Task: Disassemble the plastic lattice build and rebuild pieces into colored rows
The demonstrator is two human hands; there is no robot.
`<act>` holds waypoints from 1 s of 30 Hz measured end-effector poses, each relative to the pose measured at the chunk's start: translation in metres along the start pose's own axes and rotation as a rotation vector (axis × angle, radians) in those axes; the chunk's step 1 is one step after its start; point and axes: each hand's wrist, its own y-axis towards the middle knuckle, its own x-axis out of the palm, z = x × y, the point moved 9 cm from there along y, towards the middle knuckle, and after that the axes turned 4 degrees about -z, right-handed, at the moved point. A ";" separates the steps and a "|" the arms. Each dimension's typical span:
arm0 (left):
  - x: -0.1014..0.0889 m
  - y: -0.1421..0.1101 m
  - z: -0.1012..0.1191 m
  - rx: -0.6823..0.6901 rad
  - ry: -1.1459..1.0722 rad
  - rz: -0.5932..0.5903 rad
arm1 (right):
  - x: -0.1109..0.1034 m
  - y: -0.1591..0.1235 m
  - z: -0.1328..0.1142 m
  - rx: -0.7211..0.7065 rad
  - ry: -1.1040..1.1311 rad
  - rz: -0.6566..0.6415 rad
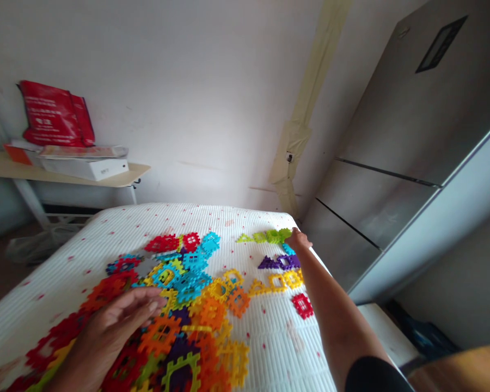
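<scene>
My right hand [300,239] reaches to the far right of the bed, its fingers closed at the end of a row of lime-green plastic interlocking building pieces [271,236]. They appear to grip the endmost green piece [285,235], partly hidden by the hand. My left hand [124,316] hovers over a heap of mixed pieces, fingers loosely curved and the thumb apart, with nothing visible between them. Close to its fingertips lies a yellow piece [170,300]. Orange pieces [211,312] and blue pieces [191,283] are heaped to its right.
Below the green row lie a purple row [280,262], a yellow row [276,282] and a single red piece [302,306]. A white spotted cover [269,332] spreads beneath everything. Beyond are a desk [136,173] with a red bag [55,114], and a grey refrigerator [392,136].
</scene>
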 end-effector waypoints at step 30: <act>-0.034 -0.012 0.028 0.211 -0.287 0.081 | 0.040 -0.314 -0.206 -1.422 -0.024 -0.232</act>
